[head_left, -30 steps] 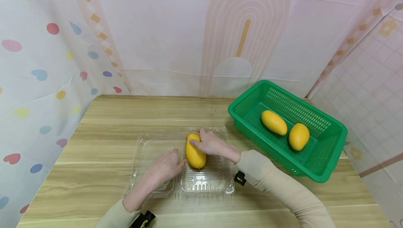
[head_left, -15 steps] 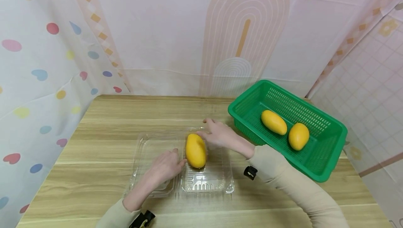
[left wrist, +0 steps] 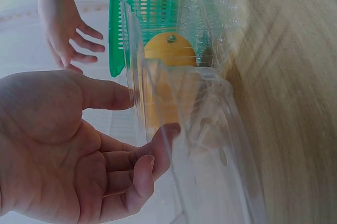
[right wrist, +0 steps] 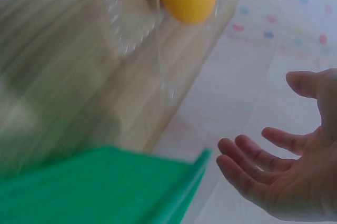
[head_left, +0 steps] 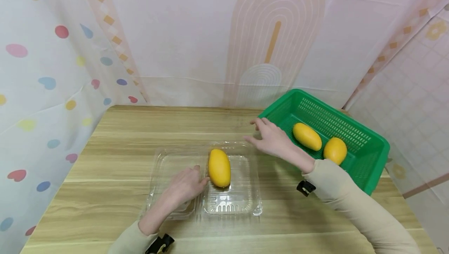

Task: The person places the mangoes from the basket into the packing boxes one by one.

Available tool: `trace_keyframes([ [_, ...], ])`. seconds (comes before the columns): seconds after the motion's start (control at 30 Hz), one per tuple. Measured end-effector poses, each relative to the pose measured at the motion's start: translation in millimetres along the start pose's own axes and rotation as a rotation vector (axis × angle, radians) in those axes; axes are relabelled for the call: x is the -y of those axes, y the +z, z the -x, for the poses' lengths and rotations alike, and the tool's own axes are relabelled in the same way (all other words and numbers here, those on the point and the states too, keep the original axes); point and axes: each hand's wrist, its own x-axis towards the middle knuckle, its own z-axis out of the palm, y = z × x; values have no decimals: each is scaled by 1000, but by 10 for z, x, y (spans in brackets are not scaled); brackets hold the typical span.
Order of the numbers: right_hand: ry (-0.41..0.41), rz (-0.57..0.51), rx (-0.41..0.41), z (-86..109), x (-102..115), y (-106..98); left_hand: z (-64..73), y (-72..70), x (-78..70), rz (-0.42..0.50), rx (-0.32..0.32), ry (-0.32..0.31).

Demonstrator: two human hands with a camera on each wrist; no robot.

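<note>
A clear plastic clamshell container (head_left: 242, 197) lies unfolded on the table, with one mango (head_left: 219, 168) in its right half. My left hand (head_left: 184, 186) is over the left half; in the left wrist view its thumb and curled index finger pinch the container's wall (left wrist: 202, 145). My right hand (head_left: 275, 139) holds nothing and hovers by the near left side of the green basket (head_left: 365, 141). Its fingers are spread and loosely bent in the right wrist view. Inside the basket lie two more mangoes, one mango (head_left: 307, 136) left of the other mango (head_left: 335, 150).
The wood-grain table (head_left: 105, 160) carries the container and the basket. Behind it hangs a pale patterned cloth (head_left: 182, 43), and a dotted cloth (head_left: 45, 102) covers the left side. My right forearm covers part of the basket's near wall.
My right hand has let go of the mango in the container and moved right and away to the basket. The mango stays in the right half. My left hand keeps its place.
</note>
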Motion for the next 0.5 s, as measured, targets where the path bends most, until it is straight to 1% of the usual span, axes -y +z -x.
trace_keyframes([
  [0.13,-7,-4,-55,33,-185,-132,-1,5,4,-1,-5,5],
  [0.27,7,9,-80,37,-408,-248,-4,7,6,-6,-10,6],
  [0.4,37,64,-74,30,-657,-351,-16,12,5,-5,-10,2],
  [0.5,64,98,-34,20,-844,-418,-24,16,5,-1,-11,2],
])
